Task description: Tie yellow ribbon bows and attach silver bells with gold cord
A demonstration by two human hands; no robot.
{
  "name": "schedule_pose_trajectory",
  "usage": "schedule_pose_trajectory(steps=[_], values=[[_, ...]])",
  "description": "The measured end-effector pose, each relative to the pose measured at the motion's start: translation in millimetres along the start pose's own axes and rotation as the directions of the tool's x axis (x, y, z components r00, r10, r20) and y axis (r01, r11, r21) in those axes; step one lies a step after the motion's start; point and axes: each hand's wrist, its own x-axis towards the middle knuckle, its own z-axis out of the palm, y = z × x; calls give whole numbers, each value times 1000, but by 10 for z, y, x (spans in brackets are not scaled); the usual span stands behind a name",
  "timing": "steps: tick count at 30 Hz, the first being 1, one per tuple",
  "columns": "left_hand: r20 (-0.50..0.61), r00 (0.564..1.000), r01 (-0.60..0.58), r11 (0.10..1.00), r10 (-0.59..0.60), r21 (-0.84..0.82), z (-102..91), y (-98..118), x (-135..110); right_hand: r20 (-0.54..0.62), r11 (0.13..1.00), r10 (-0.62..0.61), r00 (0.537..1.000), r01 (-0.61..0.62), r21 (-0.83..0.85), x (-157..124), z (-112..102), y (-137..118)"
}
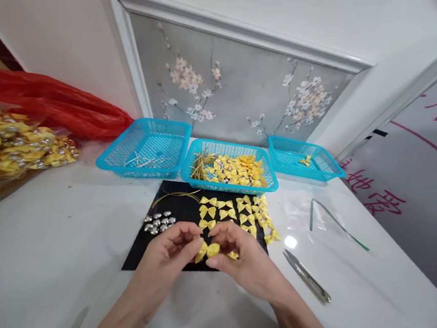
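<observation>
A yellow ribbon bow [207, 250] is held up between my two hands, over the near part of a black mat [136, 256]. My left hand [169, 252] pinches its left loop with thumb and fingers. On the other side my right hand [238, 253] grips the right loop the same way. Several more yellow bows [227, 213] lie in rows on the mat just beyond my fingers. Left of them sits a cluster of shiny silver bells or beads [160, 222]; their exact kind is unclear. Gold ties [177, 194] curve across the mat's far left part.
Three blue baskets stand along the wall: one with white strips [106, 161], one with bows and gold ties [231, 187], one with a little yellow [333, 171]. Thread snips [307, 276] and a green strip [338, 224] lie right. Bagged bows [15, 144] fill the left.
</observation>
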Motion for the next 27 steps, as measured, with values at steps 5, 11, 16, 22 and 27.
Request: schedule_pose_trajectory(steps=[5, 11, 16, 22, 27], values=[[19, 1000, 26, 991, -23, -129, -13, 8, -7, 0, 997, 4, 1000, -4, 79, 8, 21, 30], [146, 985, -123, 974, 95, 191, -129, 40, 5, 8, 999, -33, 999, 33, -17, -30, -35, 33], [221, 973, -133, 944, 66, 302, -151, 10, 16, 46, 978, -101, 994, 108, -181, -75, -77, -39], [221, 972, -151, 925, 75, 349, -131, -11, 20, -25, 930, -166, 986, 149, -335, -50, -65, -54], [225, 971, -163, 907, 78, 389, -118, -10, 23, -30, 914, -205, 978, 180, -363, -33, -46, -26]])
